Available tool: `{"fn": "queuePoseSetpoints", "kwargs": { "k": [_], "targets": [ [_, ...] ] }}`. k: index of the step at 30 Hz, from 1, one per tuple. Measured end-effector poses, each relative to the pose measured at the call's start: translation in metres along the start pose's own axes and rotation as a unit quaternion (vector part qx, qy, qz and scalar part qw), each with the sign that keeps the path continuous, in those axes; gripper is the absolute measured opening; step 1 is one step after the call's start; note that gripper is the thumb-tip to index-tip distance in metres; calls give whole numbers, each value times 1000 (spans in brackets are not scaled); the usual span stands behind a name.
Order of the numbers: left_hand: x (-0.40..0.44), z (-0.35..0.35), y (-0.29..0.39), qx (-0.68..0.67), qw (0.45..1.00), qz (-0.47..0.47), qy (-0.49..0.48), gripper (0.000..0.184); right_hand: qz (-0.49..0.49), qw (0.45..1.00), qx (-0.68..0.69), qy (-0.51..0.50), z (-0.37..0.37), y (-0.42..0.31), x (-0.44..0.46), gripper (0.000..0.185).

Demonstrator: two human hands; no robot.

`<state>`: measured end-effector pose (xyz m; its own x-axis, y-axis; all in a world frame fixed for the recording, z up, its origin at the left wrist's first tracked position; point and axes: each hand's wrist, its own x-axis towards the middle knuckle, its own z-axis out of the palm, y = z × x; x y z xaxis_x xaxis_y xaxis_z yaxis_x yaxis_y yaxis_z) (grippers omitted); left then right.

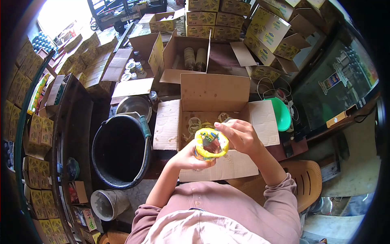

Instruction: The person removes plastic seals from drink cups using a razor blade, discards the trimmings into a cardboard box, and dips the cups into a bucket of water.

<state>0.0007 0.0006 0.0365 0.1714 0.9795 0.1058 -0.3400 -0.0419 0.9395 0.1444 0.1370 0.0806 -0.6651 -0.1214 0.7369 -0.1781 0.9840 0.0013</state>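
My left hand (pixel 187 157) is wrapped round a yellow printed plastic pouch (pixel 199 151) from the left and below. The pouch's round mouth faces up, and printed film shows inside it. Beside the right part of the rim is my right hand (pixel 240 136), its thumb and fingers pressed together. Something thin and greyish shows at those fingertips, too small to name. Both hands are above the near side of an open cardboard box (pixel 215 91), its flaps spread out. Several round, pale-rimmed items (pixel 194 124) lie in the box, partly hidden by my hands.
A large black bucket (pixel 118 150) stands left, by a metal bowl (pixel 134 106) and a grey pail (pixel 106 205). A green bowl (pixel 279 114) and white cables are right. Behind are more open cartons (pixel 187 44), some with jars. A brown plastic chair (pixel 302 179) sits at right.
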Motion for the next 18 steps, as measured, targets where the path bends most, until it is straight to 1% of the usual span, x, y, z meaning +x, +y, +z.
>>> {"fn": "queuePoseSetpoints", "kwargs": {
  "k": [1,5,8,11,12,13,15,16,17,18],
  "targets": [
    [1,-1,-2,-19,1000,13,-17,34,-1,1000,5,4,1,1,-1,48],
    [7,-17,-12,-43,988,-3,-149,34,-4,999,31,28,8,0,-3,45],
    [13,-20,-22,-168,956,-15,-240,38,-8,998,40,47,13,-2,-1,41],
    [19,-16,-26,-333,886,25,-323,45,-9,997,50,56,16,-5,-1,37],
    [21,-16,-34,-338,888,51,-307,54,-8,997,55,57,16,-6,-1,35],
    [23,-16,-36,-345,885,45,-308,56,-9,996,60,59,17,-7,-1,33],
    [24,-15,-39,-361,880,33,-308,60,-19,999,27,21,14,-6,-3,28],
    [20,-16,-43,-355,898,38,-258,66,-25,1000,9,3,12,-5,-3,26],
    [15,-19,-46,-377,895,12,-238,73,-25,1000,2,0,13,-4,-4,24],
    [12,-23,-48,-372,901,-4,-221,76,-23,1000,-7,-3,14,-3,-6,23]
  ]
}}
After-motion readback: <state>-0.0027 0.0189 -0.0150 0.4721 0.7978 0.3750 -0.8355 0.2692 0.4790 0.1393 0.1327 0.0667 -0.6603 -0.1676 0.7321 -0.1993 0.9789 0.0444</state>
